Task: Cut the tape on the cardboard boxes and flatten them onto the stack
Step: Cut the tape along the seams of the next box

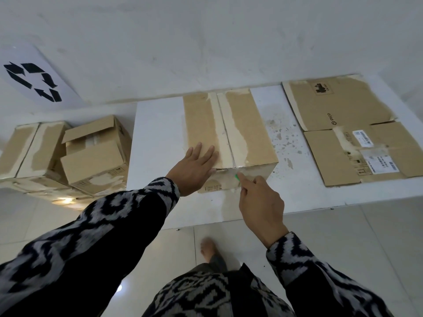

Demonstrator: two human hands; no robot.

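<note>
A taped cardboard box (240, 126) stands on the white table (158, 138), its top flaps closed along a pale tape seam. My left hand (194, 168) lies flat on the box's top near corner, fingers straight. My right hand (261, 202) pinches a small green cutter (237, 177), whose tip touches the tape on the box's near face just below the top edge. On the right of the table lies the stack of flattened cardboard (357, 133).
Several more boxes (91, 154) sit on the floor left of the table, one with its flaps loose. A sheet with a recycling symbol (34, 81) hangs on the wall at left. My foot (209, 248) stands on the tiled floor below the table edge.
</note>
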